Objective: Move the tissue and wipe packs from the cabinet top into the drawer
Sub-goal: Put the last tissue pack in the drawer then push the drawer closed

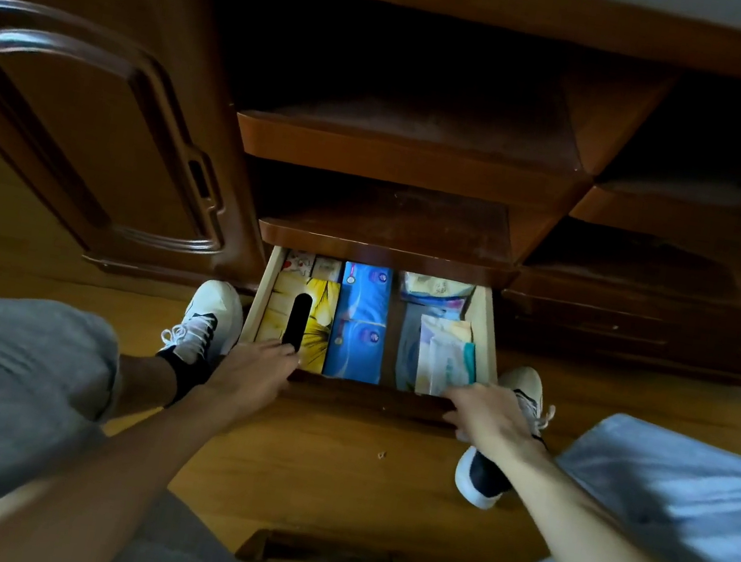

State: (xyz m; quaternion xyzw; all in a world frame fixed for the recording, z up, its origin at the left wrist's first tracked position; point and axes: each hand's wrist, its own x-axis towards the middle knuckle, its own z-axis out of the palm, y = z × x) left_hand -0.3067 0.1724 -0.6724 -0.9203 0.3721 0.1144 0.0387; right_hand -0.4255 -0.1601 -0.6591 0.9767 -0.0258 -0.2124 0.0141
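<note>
The bottom drawer [492, 330] of the dark wooden cabinet stands pulled out, full of packs. A yellow tissue box [321, 316] with a black slot lies at the left, two blue tissue packs [361, 323] in the middle, and pale wipe packs [444, 357] at the right. Small packs [312, 265] sit at the back. My left hand [253, 371] grips the left end of the drawer's dark front panel [368, 398]. My right hand [490, 416] grips the right end, its fingers curled over the edge.
Two open shelves [403, 159] jut out above the drawer. A closed cabinet door [90, 126] stands to the left. My feet in white shoes [210, 318] flank the drawer on the wooden floor, and my knees in grey shorts fill the lower corners.
</note>
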